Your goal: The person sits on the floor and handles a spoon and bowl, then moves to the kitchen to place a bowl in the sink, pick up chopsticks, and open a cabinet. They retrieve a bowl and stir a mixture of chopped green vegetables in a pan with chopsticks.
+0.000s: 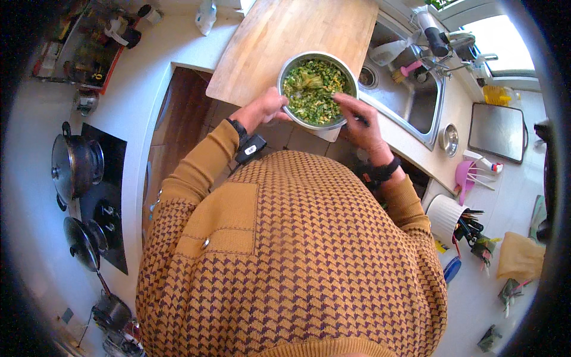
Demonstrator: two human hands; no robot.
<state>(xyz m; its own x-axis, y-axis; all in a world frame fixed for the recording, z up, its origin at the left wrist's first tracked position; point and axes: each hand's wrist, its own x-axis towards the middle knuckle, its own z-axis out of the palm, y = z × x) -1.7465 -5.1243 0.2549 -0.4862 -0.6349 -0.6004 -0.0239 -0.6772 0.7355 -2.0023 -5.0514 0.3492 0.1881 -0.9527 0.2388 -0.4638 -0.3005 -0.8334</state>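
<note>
A round metal bowl (pixel 284 73) filled with chopped green leaves and yellowish bits (pixel 312 100) is at the near edge of a wooden board (pixel 285 40). My left hand (pixel 270 106) grips the bowl's left rim, thumb at the edge and fingers beneath. At the right side, my right hand (pixel 360 122) reaches over the rim with its fingertips above the filling. A dark utensil handle (pixel 362 119) shows between its fingers; the rest of this utensil is hidden or blurred. A paler, smeared clump (pixel 308 81) sits on top of the filling.
Right of the board is a metal sink (pixel 426 100) with a pink-handled brush (pixel 408 69). A small metal bowl (pixel 448 139) and a white utensil holder (pixel 446 216) stand on the right counter. Lidded pots (pixel 71 169) occupy the stove (pixel 113 156) at left.
</note>
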